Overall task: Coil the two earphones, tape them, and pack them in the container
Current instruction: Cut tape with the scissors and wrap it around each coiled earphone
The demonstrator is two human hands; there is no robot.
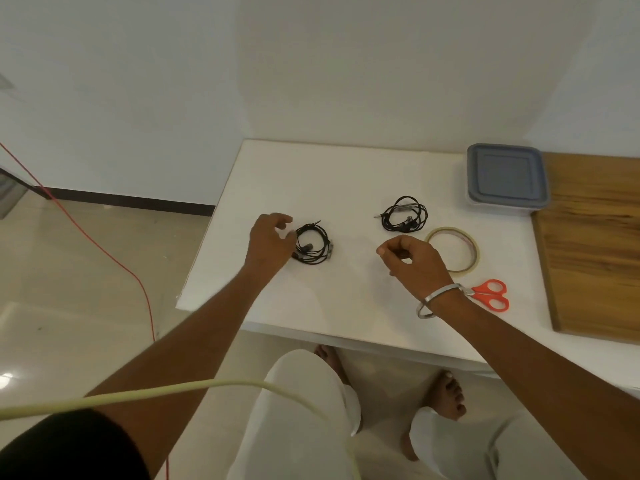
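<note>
Two black earphones lie coiled on the white table. The left earphone coil is beside my left hand, whose loosely curled fingers hover at the coil's left edge and hide a bit of it; I see no grip. The right earphone coil lies free, farther back. My right hand is between the coils, fingers curled in with the thumb against the forefinger, and nothing shows in it. A roll of clear tape lies flat just behind that hand. The container, with its grey-blue lid on, stands at the back right.
Orange-handled scissors lie by my right wrist, which wears a metal bangle. A wooden board covers the table's right side. White walls close off the back. A red cord runs over the floor at left.
</note>
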